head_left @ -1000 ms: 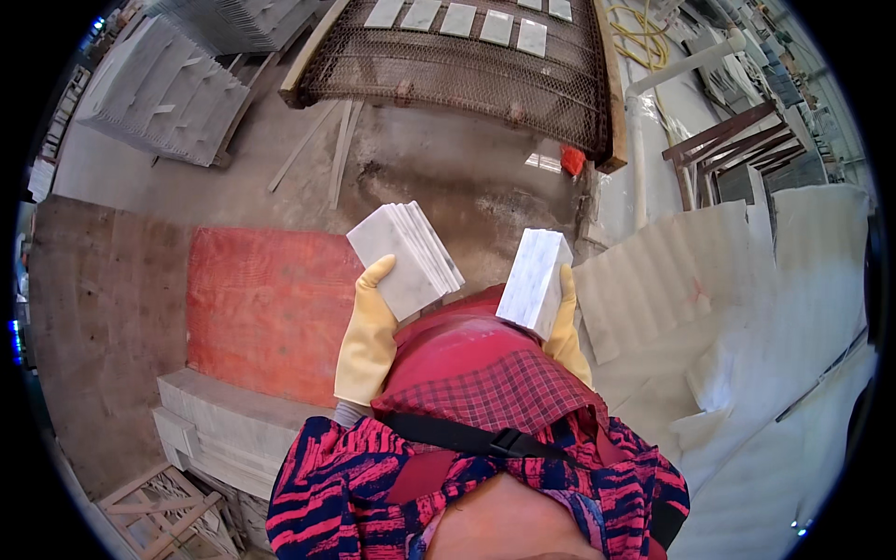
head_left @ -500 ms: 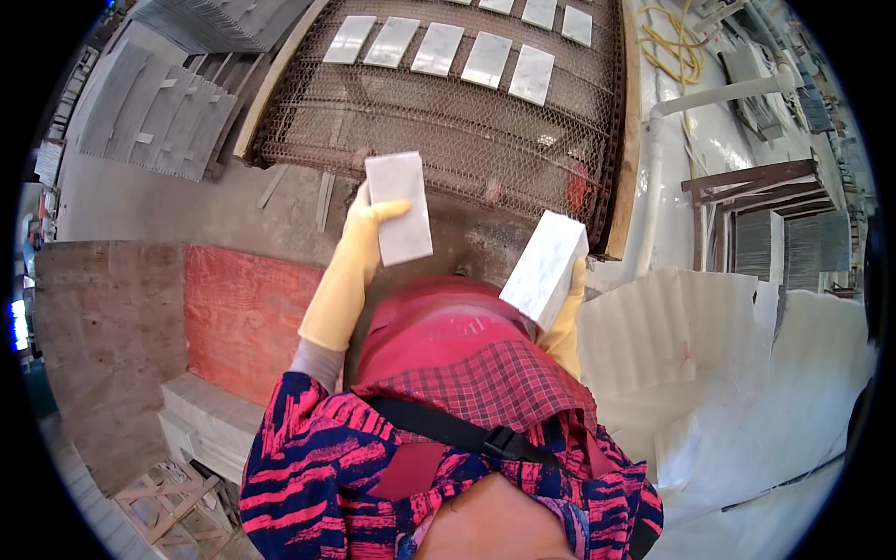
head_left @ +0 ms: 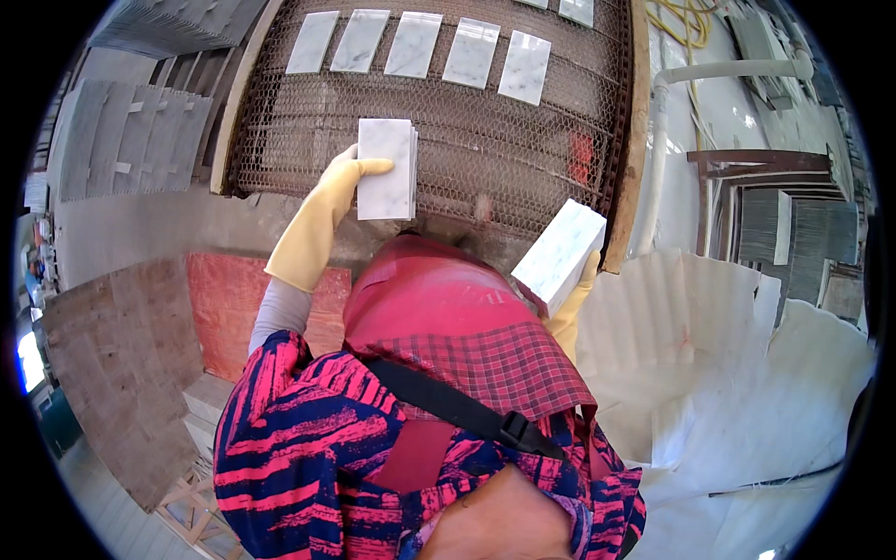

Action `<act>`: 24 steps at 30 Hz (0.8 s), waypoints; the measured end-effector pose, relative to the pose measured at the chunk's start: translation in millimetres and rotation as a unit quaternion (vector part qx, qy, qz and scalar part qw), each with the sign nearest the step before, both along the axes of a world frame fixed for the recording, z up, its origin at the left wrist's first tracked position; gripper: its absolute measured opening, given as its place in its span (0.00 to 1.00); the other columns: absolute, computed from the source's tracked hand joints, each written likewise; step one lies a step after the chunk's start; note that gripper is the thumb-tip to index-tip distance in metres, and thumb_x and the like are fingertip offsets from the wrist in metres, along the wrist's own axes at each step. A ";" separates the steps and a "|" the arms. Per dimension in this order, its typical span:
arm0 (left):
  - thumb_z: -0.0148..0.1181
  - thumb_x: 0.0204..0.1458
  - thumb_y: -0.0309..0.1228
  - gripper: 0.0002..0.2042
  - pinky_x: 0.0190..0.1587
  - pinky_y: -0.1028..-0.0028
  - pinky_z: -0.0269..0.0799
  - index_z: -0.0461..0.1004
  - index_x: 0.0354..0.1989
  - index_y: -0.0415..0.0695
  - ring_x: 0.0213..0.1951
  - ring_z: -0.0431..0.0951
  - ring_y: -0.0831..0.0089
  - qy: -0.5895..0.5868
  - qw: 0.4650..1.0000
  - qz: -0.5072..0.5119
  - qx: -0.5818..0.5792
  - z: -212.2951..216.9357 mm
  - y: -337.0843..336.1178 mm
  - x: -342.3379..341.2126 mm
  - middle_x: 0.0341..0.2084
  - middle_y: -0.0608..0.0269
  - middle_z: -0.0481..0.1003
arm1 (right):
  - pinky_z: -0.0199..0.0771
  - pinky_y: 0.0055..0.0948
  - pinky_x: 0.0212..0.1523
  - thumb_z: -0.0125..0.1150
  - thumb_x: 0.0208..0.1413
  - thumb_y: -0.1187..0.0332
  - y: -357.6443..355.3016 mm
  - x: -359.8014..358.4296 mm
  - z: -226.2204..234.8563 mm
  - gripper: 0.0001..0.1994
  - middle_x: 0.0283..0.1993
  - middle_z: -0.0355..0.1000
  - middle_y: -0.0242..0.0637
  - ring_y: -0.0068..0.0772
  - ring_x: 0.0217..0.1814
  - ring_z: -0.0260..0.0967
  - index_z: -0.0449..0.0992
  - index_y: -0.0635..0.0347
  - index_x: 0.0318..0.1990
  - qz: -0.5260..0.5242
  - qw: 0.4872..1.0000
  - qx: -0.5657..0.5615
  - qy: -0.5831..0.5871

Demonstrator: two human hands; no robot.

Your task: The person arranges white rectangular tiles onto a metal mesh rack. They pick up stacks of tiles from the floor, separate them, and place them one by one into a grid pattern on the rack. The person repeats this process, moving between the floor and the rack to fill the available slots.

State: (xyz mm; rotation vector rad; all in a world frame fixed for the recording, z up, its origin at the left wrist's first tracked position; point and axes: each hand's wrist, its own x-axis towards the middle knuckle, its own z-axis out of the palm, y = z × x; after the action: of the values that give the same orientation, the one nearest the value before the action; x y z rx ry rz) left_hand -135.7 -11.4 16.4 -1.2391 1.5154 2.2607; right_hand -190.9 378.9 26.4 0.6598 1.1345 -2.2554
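Observation:
My left hand (head_left: 341, 191), in a yellow rubber glove, grips a small stack of white marble tiles (head_left: 385, 182) with its thumb across the top face. Behind the top tile, the edges of others show on the right side. My right hand (head_left: 571, 313), gloved the same way, is closed around a thicker stack of white, grey-veined tiles (head_left: 562, 252). Most of that hand's fingers are hidden under the stack. Ahead, a row of loose marble tiles (head_left: 413, 45) lies spaced out on a wire-mesh conveyor belt (head_left: 448, 140). Both stacks are held at its near end.
Wooden rails (head_left: 632, 140) border the belt. A white pipe (head_left: 733, 70) and a yellow hose (head_left: 686, 21) are at the right, near a brown metal rack (head_left: 747, 157). Pale sheeting (head_left: 681, 355) hangs close on my right. Stacked grey slabs (head_left: 131, 140) and a red board (head_left: 271, 303) are at left.
Both hands have moved closer to the belt, the left with its stack forward and a little left, now turned so several tile edges show. The view has shifted with my body.

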 end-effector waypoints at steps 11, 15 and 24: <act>0.68 0.60 0.42 0.32 0.65 0.58 0.74 0.69 0.72 0.46 0.59 0.81 0.52 -0.134 0.859 -0.195 -0.455 18.4 -21.4 1.3 0.60 0.43 0.79 | 0.73 0.47 0.70 0.58 0.65 0.34 -64.6 -13.6 16.4 0.39 0.69 0.74 0.39 0.43 0.68 0.73 0.68 0.50 0.74 0.070 0.992 -0.073 -0.079; 0.67 0.63 0.41 0.30 0.62 0.60 0.77 0.70 0.73 0.52 0.58 0.82 0.54 -0.051 0.800 -0.142 -0.581 50.9 5.1 9.8 0.60 0.43 0.78 | 0.79 0.45 0.65 0.63 0.64 0.38 -92.1 -25.5 28.2 0.36 0.64 0.79 0.37 0.42 0.62 0.78 0.72 0.52 0.71 0.102 0.986 -0.090 -0.095; 0.68 0.64 0.43 0.38 0.67 0.61 0.71 0.58 0.78 0.42 0.68 0.72 0.61 0.185 0.977 -0.041 0.094 50.6 75.8 7.8 0.69 0.50 0.70 | 0.78 0.38 0.62 0.71 0.62 0.55 -166.0 -71.8 61.3 0.37 0.61 0.75 0.43 0.37 0.61 0.76 0.66 0.61 0.74 0.325 0.928 0.057 0.176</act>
State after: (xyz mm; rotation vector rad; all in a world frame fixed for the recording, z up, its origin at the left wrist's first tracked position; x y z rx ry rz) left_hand -127.9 64.4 67.0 -0.7205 1.3816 2.6111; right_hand -262.7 212.9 87.8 -0.1033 1.4046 -1.7669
